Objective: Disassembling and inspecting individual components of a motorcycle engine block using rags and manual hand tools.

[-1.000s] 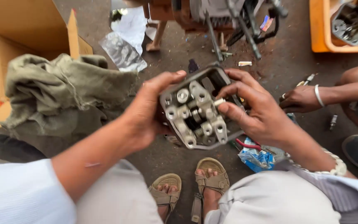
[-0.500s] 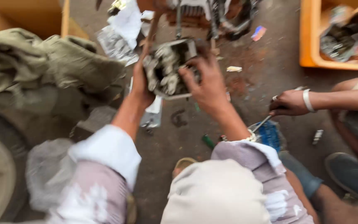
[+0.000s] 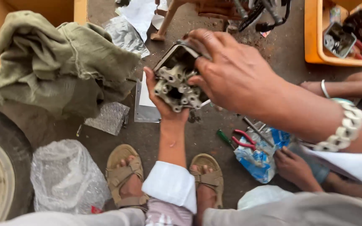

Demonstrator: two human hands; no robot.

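My left hand [image 3: 164, 102] cups metal engine part [image 3: 177, 83] from below, fingers closed round it; right hand [image 3: 235, 73] grips its right side, equally near.

My left hand [image 3: 164, 98] is out in front of me with the arm stretched straight. The white sleeve is pushed back to the forearm. The palm faces up and the fingers curl up around what it holds from below. My thumb sticks up on the left side. My right hand [image 3: 235, 73] comes in from the right, with the back of the hand facing me. Its fingers bend down and press on the top. A chunky bracelet sits on my right wrist. Both hands are close together and grip tight.
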